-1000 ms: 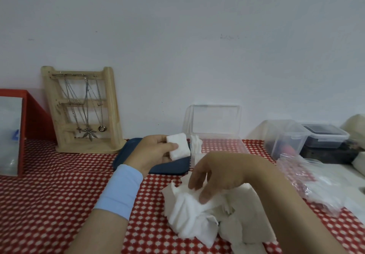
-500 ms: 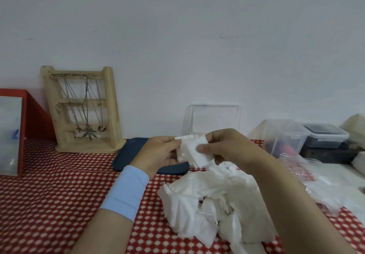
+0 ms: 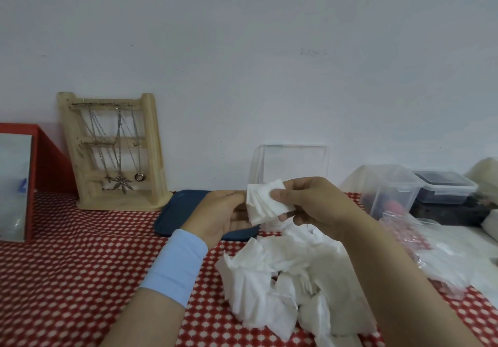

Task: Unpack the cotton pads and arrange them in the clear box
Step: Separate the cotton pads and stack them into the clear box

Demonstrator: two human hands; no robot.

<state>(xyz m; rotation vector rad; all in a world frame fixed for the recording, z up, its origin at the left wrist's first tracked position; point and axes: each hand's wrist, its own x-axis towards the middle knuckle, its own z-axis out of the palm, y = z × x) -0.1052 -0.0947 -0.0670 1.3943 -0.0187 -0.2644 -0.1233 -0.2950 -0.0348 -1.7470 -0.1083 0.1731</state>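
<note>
Both hands hold a small stack of white cotton pads [image 3: 265,204] in the air over the table. My left hand [image 3: 219,216], with a light blue wristband, grips the stack's left edge. My right hand [image 3: 310,203] pinches its right side with thumb and fingers. Below them a loose heap of white cotton pads [image 3: 285,284] lies on the red dotted tablecloth. The clear box [image 3: 292,163] stands behind the hands against the wall, its lid raised; its lower part is hidden by the hands and stack.
A dark blue tray [image 3: 183,209] lies left of the box. A wooden jewellery stand [image 3: 113,152] with necklaces and a red-framed mirror [image 3: 18,182] are at the left. Clear containers [image 3: 390,190] and a crumpled plastic bag [image 3: 436,249] sit at the right.
My right hand rose from the heap with pads and joined them to the stack in my left hand. Both hands now hold the stack together, slightly higher.
</note>
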